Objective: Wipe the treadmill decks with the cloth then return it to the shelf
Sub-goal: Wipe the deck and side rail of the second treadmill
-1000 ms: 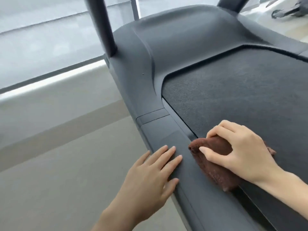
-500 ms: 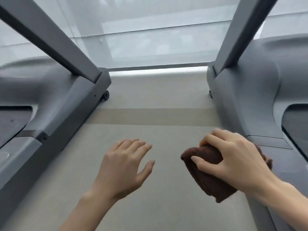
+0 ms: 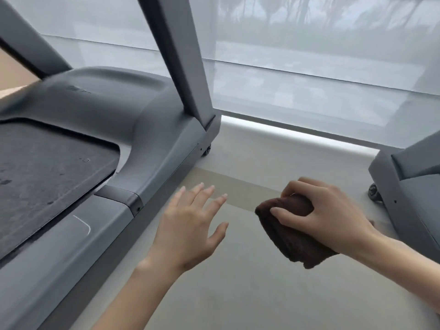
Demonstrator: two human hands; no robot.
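Right hand [image 3: 333, 217] clutches the cloth [image 3: 292, 236] mid-frame; left hand [image 3: 190, 232] is spread, empty. Likely next: the left-frame treadmill [image 3: 100, 108] deck, needing a leftward reach.

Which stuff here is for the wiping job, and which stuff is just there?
For the job:
- brown cloth, held in the right hand
- left treadmill with its dark belt
- right treadmill
- left hand, open and empty

Just there:
- floor
- window blind
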